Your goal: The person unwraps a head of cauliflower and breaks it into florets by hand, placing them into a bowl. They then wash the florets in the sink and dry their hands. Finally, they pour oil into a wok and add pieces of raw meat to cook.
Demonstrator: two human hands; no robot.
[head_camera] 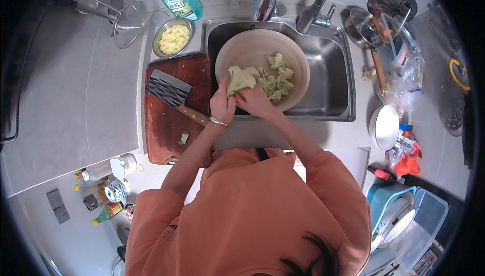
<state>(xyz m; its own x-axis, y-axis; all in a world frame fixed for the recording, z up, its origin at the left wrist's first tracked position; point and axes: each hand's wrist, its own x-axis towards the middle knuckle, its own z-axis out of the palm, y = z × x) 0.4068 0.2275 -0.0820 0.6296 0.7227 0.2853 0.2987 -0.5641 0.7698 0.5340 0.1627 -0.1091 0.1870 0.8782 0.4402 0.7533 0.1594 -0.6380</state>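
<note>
Both my hands are on a large piece of cauliflower (241,79) above the near left side of a big beige bowl (242,45). My left hand (222,103) grips its left edge, a bracelet on the wrist. From below and the right, my right hand (254,101) holds the same piece, its fingertips partly hidden. Inside the bowl lie several cauliflower florets (282,83). The bowl stands in a stainless steel sink (329,83), towards its left side.
Left of the sink, a cleaver (170,88) and a small green scrap (183,138) lie on a wooden cutting board (163,124). Behind are a metal bowl of pale diced pieces (174,39) and a teal soap bottle (182,1). A faucet (314,7) overhangs the sink; a white bowl (384,127) sits right.
</note>
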